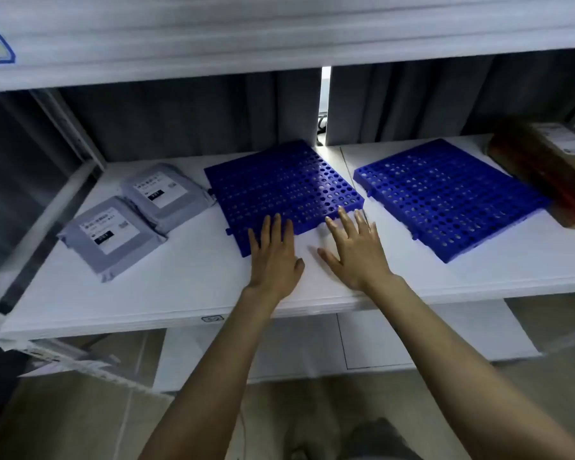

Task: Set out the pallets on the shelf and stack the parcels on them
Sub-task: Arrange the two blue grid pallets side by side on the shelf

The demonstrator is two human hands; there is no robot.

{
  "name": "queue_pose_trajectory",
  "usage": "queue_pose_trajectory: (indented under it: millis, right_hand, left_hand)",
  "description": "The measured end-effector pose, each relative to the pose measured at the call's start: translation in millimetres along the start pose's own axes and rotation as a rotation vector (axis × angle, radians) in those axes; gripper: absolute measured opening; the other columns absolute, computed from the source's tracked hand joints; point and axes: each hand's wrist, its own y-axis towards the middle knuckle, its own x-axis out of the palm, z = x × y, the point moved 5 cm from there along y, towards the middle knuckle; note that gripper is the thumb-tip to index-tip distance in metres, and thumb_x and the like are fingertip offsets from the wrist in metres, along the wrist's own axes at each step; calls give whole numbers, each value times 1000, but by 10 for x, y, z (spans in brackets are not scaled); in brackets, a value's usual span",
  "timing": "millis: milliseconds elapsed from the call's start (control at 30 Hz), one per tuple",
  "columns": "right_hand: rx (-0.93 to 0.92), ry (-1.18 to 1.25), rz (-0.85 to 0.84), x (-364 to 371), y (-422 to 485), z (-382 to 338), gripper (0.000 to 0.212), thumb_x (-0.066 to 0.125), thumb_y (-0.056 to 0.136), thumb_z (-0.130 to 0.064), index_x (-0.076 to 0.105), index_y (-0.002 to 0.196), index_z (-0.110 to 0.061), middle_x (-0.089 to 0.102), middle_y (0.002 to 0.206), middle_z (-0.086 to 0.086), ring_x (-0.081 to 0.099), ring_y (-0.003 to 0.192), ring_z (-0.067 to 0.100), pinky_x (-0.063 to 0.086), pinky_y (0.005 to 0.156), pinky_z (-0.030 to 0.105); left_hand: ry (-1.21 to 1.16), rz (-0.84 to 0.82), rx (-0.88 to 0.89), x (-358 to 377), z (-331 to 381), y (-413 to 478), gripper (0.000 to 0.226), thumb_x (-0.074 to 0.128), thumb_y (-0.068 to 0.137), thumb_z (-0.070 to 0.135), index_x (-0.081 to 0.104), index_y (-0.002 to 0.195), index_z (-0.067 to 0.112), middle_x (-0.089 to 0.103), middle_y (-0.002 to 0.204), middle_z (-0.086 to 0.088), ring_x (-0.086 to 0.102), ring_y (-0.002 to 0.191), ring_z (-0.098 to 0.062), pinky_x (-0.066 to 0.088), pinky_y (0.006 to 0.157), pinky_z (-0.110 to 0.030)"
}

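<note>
The head view shows two blue pallets lying flat on the white shelf (pixel 193 287). They are square grids of hard plastic, pierced with rows of round holes, and have small tabs on their edges. The left pallet (pixel 279 184) lies in the middle of the shelf and the right pallet (pixel 445 194) is beside it, with a strip of bare shelf between them.

There are two grey parcels, soft plastic mailer bags with white labels. The near parcel (pixel 112 237) and the far parcel (pixel 166 195) lie left of the left pallet, touching or slightly overlapping each other. The print on the labels is too small to read.

One brown cardboard box (pixel 551 167) stands at the right, against the far corner of the right pallet. It is blurred and partly cut off by the frame edge.

Both hands are released and flat, grasping nothing. The left hand (pixel 273 257) lays straight fingers on the near edge of the left pallet. The right hand (pixel 356 250) is spread over the bare shelf, and its fingertips reach the pallet's near right corner.

A grey curtain (pixel 180 121) hangs behind the shelf.
</note>
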Motion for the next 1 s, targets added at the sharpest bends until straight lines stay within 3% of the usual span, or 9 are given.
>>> queue_pose_trajectory:
  millis: [100,233,333,433,500,667,800,1000]
  right_hand:
    - [-16,-64,-70,112,233,48,72,25,97,-60,8,155,-21,5,162,8,4,148,33,12,118,53]
    - [4,-40,-96,172,426,92,71,28,97,-58,8,155,-21,7,162,8,6,148,32,11,118,52]
    - [49,-17,-104,219,433,116,69,32,98,-54,14,154,-18,14,161,7,22,144,32,21,115,51]
    - [30,81,23,204,356,43,59,44,96,-47,37,144,-14,40,144,9,50,120,31,43,98,44]
    - [15,85,90,171,288,-37,49,50,93,-43,49,133,-13,50,127,8,58,103,30,48,86,40]
    - [26,156,157,198,8,-174,36,58,87,-31,61,118,-13,56,115,7,60,90,31,47,79,37]
    - [5,156,257,223,-252,-291,25,65,78,-24,70,100,-12,61,99,8,58,85,30,50,67,36]
    - [42,158,359,166,-347,-290,22,65,82,-37,76,80,-18,61,86,2,54,89,24,46,71,34]
  left_hand:
    - [-12,-72,-78,136,-172,86,72,41,97,45,6,152,15,5,160,-11,4,146,-32,7,117,-56]
    - [-72,-45,-53,160,-238,78,67,43,96,44,16,151,18,13,159,-8,10,146,-30,6,117,-53]
    - [-100,-33,-59,140,-308,62,61,44,96,43,24,148,20,19,157,-6,14,145,-29,7,117,-54]
    - [-117,-11,-114,113,-323,2,52,41,97,43,32,142,20,26,153,-4,17,143,-27,7,115,-59]
    - [-119,17,-171,93,-299,-42,50,40,97,45,36,137,16,33,148,-6,22,141,-29,10,114,-61]
    - [-171,92,-304,75,-260,-177,51,43,95,47,42,127,8,45,136,-13,34,134,-34,17,110,-63]
    - [-99,89,-327,117,-287,-324,58,40,95,53,40,131,8,43,136,-16,35,133,-36,20,107,-68]
    - [24,63,-289,173,-314,-521,63,33,95,56,34,143,15,37,140,-18,30,136,-39,21,107,-68]
